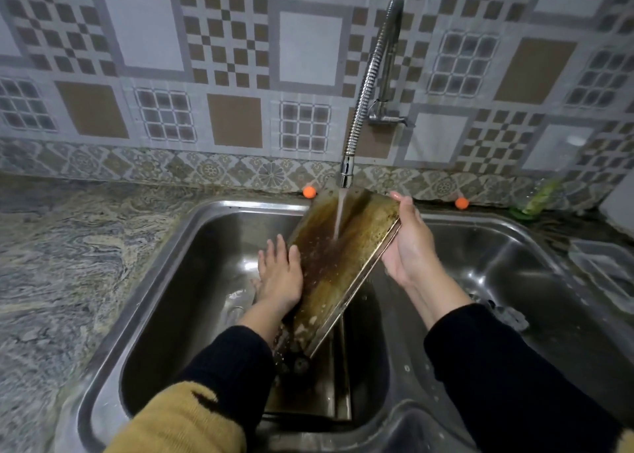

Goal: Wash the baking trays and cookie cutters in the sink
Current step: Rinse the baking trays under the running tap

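Baking tray [338,267] was tilted steeply over the left basin of the double sink [164,246], far end up under the faucet [368,88], near end down in the basin; its inner face was stained brown w/ greasy residue. A water stream [339,217] fell from the spout onto the tray's upper middle. Left hand [279,274] lay flat on the tray's left edge, fingers straight & spread, holding nothing. Right hand [410,243] gripped the tray's right rim, fingers curled round the far corner, palm under the edge. Another tray [329,377] lay in the basin bottom beneath, partly hidden. Both arms wore black sleeves, the left w/ a mustard cuff [178,421]. Marbled countertop [58,263] sat to the left, patterned tile wall [206,57] behind, two orange balls [309,192] at the back ledge, a clear container [607,270] right of the sink.
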A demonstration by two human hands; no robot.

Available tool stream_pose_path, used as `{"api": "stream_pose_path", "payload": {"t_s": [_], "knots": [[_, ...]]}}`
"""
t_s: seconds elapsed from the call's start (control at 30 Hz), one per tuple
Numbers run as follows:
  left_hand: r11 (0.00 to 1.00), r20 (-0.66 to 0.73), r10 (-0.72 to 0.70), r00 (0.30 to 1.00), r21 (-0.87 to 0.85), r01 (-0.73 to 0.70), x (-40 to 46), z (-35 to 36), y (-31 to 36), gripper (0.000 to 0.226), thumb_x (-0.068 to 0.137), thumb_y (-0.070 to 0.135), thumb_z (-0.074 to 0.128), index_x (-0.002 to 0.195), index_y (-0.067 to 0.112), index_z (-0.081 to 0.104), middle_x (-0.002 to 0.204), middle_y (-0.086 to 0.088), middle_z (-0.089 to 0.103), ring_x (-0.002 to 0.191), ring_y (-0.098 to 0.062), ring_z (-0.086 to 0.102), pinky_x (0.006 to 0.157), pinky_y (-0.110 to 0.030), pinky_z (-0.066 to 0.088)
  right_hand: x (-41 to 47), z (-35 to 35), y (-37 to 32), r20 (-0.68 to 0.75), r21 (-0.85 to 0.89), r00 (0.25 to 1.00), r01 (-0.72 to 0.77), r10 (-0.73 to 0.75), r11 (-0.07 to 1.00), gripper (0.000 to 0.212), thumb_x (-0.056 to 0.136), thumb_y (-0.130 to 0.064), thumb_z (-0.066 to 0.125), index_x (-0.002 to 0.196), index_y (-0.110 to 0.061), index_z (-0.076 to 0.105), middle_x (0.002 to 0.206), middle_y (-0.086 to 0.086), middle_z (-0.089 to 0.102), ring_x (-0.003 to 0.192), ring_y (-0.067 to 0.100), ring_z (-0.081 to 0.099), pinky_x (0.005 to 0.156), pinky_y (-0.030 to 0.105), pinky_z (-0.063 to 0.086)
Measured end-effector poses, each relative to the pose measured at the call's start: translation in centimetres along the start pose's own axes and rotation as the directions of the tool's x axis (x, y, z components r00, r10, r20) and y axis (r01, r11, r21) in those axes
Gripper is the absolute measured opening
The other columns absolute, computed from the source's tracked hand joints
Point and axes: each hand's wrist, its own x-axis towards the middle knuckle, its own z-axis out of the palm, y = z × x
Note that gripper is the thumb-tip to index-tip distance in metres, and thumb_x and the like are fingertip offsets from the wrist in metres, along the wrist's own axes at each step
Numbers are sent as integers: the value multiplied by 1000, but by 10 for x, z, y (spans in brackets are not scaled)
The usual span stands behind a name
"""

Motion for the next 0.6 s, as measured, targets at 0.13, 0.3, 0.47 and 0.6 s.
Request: {"api": "stream_pose_path", "payload": {"t_s": [0.13,0.3,0.47,0.6], "knots": [[992,78,120,990,21,-122,-17,15,0,60,96,57,6,151,35,-1,159,10,-12,146,-11,-13,118,-51,-3,15,-3,-12,-102,-28,993,53,-56,998,26,97,-46,37,101,-38,61,148,10,39,137,30,36,110,61,28],[922,112,381,918,28,-387,-39,8,23,65,91,63,19,150,39,8,160,12,2,146,-9,-5,118,-49,-7,24,-7,-31,-197,73,978,77,-62,994,23,101,-40,35,101,-31,56,139,7,49,126,26,49,107,53,38],[739,-12,615,788,355,-572,-42,1,54,70,99,35,40,147,48,-9,158,8,21,135,-23,40,91,-36,46,22,-2,-47,-200,119,977,104,-79,987,34,100,-39,41,130,-25,46,141,5,48,125,23,49,107,50,38],[691,-186,714,675,341,-637,-50,-9,84,89,89,3,46,143,55,-2,144,7,46,95,-28,63,58,-30,39,21,-5,-70,-99,-19,987,123,-124,992,27,93,-51,47,115,-34,51,136,-1,50,127,22,46,107,54,34]]}}
